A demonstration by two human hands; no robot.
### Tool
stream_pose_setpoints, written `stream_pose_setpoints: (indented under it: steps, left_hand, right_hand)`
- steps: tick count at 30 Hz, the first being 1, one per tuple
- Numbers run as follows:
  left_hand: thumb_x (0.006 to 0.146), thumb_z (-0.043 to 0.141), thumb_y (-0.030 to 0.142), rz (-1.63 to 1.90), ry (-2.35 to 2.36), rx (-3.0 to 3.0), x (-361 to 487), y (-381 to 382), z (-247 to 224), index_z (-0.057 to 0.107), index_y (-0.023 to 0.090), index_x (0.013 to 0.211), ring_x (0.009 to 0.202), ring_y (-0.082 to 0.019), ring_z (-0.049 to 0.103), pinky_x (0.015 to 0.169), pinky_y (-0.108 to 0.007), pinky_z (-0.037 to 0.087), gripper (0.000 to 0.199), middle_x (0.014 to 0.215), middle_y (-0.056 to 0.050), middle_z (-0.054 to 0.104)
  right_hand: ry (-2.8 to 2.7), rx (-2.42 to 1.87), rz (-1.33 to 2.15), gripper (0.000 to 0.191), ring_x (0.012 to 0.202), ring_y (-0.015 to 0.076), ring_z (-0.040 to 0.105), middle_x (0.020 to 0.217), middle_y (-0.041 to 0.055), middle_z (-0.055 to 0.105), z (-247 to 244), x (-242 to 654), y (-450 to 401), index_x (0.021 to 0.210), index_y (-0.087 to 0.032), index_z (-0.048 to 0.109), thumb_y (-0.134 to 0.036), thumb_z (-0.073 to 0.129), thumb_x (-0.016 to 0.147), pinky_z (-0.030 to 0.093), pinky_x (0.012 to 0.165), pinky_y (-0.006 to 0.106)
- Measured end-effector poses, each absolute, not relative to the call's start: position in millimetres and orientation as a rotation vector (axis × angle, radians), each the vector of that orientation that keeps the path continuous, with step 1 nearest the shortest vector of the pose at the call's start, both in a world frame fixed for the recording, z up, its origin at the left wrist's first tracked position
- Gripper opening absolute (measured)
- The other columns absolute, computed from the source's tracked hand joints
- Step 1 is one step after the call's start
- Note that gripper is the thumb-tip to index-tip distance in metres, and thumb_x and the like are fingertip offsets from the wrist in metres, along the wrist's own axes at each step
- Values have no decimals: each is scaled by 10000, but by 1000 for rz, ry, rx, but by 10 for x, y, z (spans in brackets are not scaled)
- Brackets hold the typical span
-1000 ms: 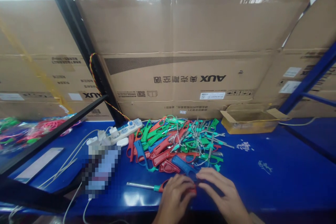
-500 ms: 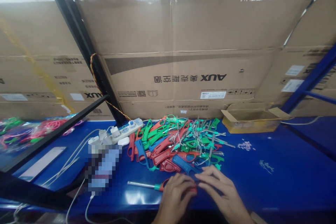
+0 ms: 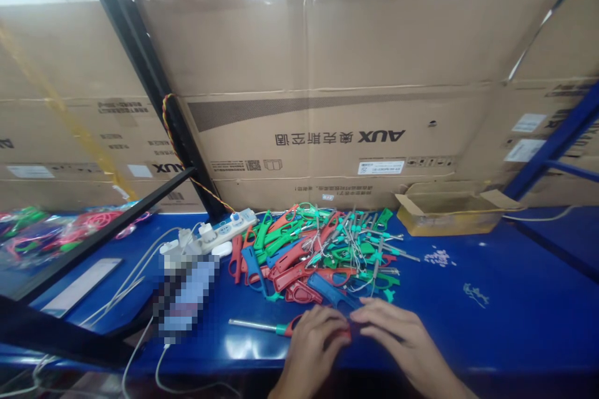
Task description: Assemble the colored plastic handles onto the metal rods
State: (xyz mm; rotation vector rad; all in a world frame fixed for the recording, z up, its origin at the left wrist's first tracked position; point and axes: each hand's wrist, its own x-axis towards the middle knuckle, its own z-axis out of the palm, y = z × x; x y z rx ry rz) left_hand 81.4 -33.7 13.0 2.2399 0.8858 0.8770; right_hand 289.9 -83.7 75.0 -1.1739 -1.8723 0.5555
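While the left hand (image 3: 318,331) bends down over the middle of it, a long-necked lighter with a red plastic handle, a teal collar and a straight silver metal neck (image 3: 255,325) lies at the front of a glossy blue tabletop (image 3: 524,324). Its long axis runs from left to right, close to parallel with the table's front edge, the neck pointing out to the left and the handle passing beneath the left hand. That hand's fingers are curled and its thumb is bent in toward them, gripping the handle; a bit of red shows between thumb and forefinger, but the back of the hand hides most of the hold.

The right hand (image 3: 402,336) is just to the right of the handle's end, fingers gently bent and thumb a little apart, with nothing visible between them. Its fingertips face the left hand's across a narrow gap; whether they touch the handle, I cannot tell. The left hand is therefore the nearer one, directly on the lighter, with the right at the end opposite the neck.

Just beyond both hands lies a blue plastic handle piece (image 3: 330,290), at the near edge of a heap of red, green and blue plastic shells (image 3: 290,275).
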Motion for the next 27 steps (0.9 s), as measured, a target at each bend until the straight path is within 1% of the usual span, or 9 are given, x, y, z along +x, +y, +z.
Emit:
stream_pose_setpoints:
  steps: [4, 8, 12, 14, 17, 19, 21, 24, 27]
  left_hand:
    - [1011, 621, 360, 870, 889, 2236, 816, -334, 137, 753, 253, 1006, 954, -198, 671, 834, -327, 485, 170, 1040, -16, 760]
    - [1018, 606, 376, 881, 884, 2258, 812, -335, 129, 757, 255, 1011, 943, -190, 672, 828, -321, 492, 194, 1026, -14, 760]
    - [1024, 585, 410, 882, 870, 2268, 804, -328, 107, 755, 257, 1050, 961, -196, 667, 836, -325, 496, 231, 1051, -26, 757]
    - [1025, 582, 408, 864, 864, 2265, 800, -323, 105, 755, 259, 1046, 968, -197, 661, 845, -329, 490, 229, 1064, -24, 755]
    - [1028, 573, 411, 814, 873, 2265, 800, -322, 125, 757, 258, 1023, 966, -201, 658, 841, -336, 477, 240, 1065, -24, 752]
    - [1028, 569, 421, 785, 882, 2259, 803, -327, 149, 757, 260, 1030, 977, -207, 658, 842, -342, 468, 248, 1071, -27, 752]
    - [1027, 571, 418, 776, 893, 2250, 807, -336, 168, 759, 263, 1032, 984, -208, 658, 849, -344, 462, 243, 1069, -24, 753]
    - [1017, 604, 380, 788, 909, 2254, 811, -344, 172, 761, 260, 1015, 968, -198, 658, 849, -335, 462, 197, 1052, -14, 755]
    - [990, 660, 314, 813, 907, 2275, 810, -344, 151, 756, 256, 1023, 968, -192, 661, 843, -323, 467, 117, 1056, -1, 757]
  right_hand:
    - [-1765, -1228, 538, 214, 960, 205, 758, 989, 35, 789, 767, 2826, -777, 974, -266, 789, -398, 621, 995, 602, 847, 221]
    - [-1674, -1326, 405, 248, 930, 212, 751, 914, 27, 778, 678, 2800, -769, 896, -266, 775, -502, 701, 920, 597, 833, 239]
    - [-1634, -1397, 283, 279, 707, 180, 682, 788, 13, 701, 566, 2781, -777, 859, -243, 739, -520, 729, 889, 578, 683, 254]
    - [-1572, -1420, 228, 284, 623, 155, 614, 722, -4, 629, 519, 2726, -771, 807, -227, 685, -492, 718, 905, 541, 602, 238]
    - [-1439, -1421, 131, 369, 535, 120, 514, 630, -34, 509, 475, 2589, -752, 679, -229, 517, -419, 617, 978, 465, 509, 206]
    - [-1460, -1393, 108, 375, 505, 106, 475, 602, -49, 465, 464, 2503, -742, 666, -232, 471, -375, 586, 993, 429, 489, 198]
    - [-1489, -1385, 88, 363, 492, 100, 461, 588, -56, 453, 467, 2454, -733, 672, -231, 470, -361, 591, 989, 415, 491, 197]
    - [-1477, -1434, 7, 392, 460, 97, 453, 550, -62, 464, 493, 2452, -696, 660, -235, 443, -378, 576, 1000, 393, 479, 201]
    - [-1503, -1512, -162, 410, 426, 102, 451, 520, -54, 506, 536, 2476, -623, 656, -236, 457, -418, 541, 1014, 377, 484, 223]
